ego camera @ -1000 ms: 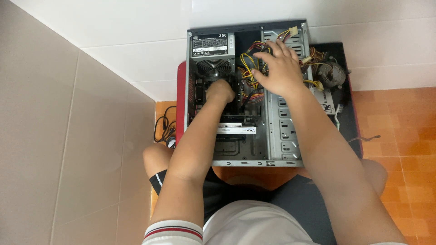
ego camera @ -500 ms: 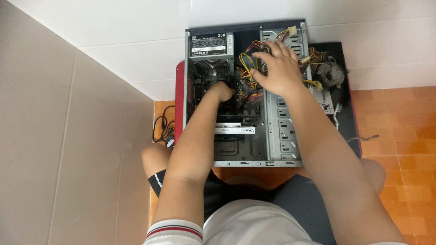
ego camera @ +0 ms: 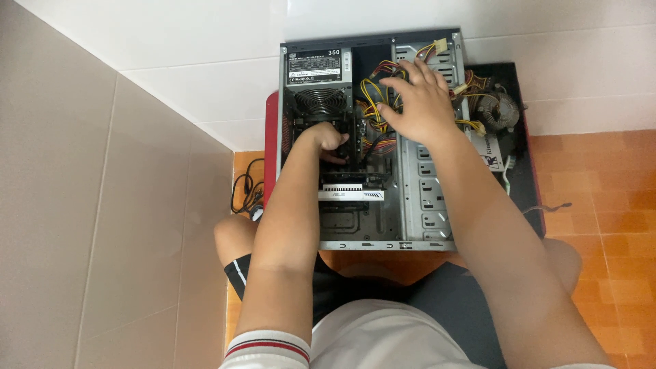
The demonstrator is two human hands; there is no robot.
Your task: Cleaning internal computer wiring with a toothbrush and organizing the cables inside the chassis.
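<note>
Far left: black cables (ego camera: 244,191) coiled on the orange floor beside the red panel (ego camera: 272,147), just left of the case.

Open computer case (ego camera: 424,212) lying on its side, interior facing up. Inside, from the left: power supply (ego camera: 318,78) with round fan grille in the upper left corner; below it the dark motherboard area, with a white-edged graphics card (ego camera: 350,191) seated across the middle. Left hand (ego camera: 326,139) sunk into that bay just above the card, fingers curled down and inward around some dark part; cannot tell exactly what is pinched, knuckles hiding it. Further right, a tangle of yellow, red and black wires (ego camera: 376,109) running from the supply. Right hand (ego camera: 418,102) resting over the wires and drive cage, fingers spread, palm down. Outside the case to the right, on a black mat (ego camera: 529,178): a round cooler fan (ego camera: 499,113) with loose wires, and a white card just below it.

Compared with half a second ago: left hand slightly deeper and lower in the bay; right hand almost unmoved, fingers a little wider.
</note>
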